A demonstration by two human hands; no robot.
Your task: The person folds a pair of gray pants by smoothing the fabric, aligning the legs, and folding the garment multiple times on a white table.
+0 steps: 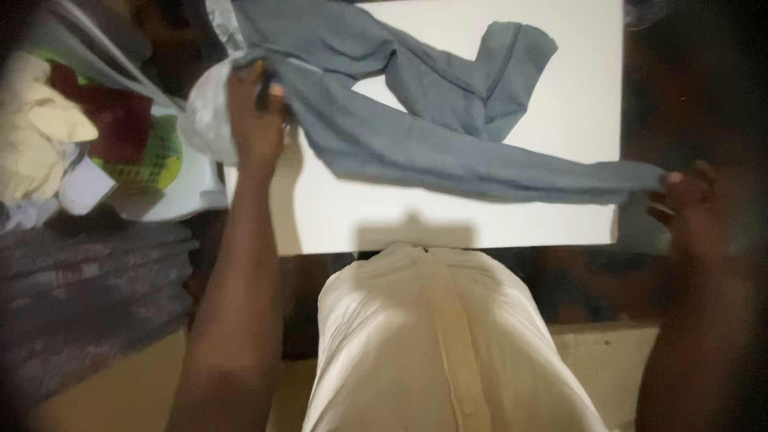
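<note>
- The fingers of the left hand are closed on the upper edge of a grey-blue garment, pinching the cloth near its waist end.
- The fingers of the right hand are curled tight around the far end of the same garment, at the right edge of the counter.
- The garment is held stretched over the white counter, its long axis running from upper left down to lower right; one leg is folded back toward the top.
- A pile of clothes in cream, dark red and green is seen at the left, with folded grey cloth below it.
- A cream shirt is worn by the person.
</note>
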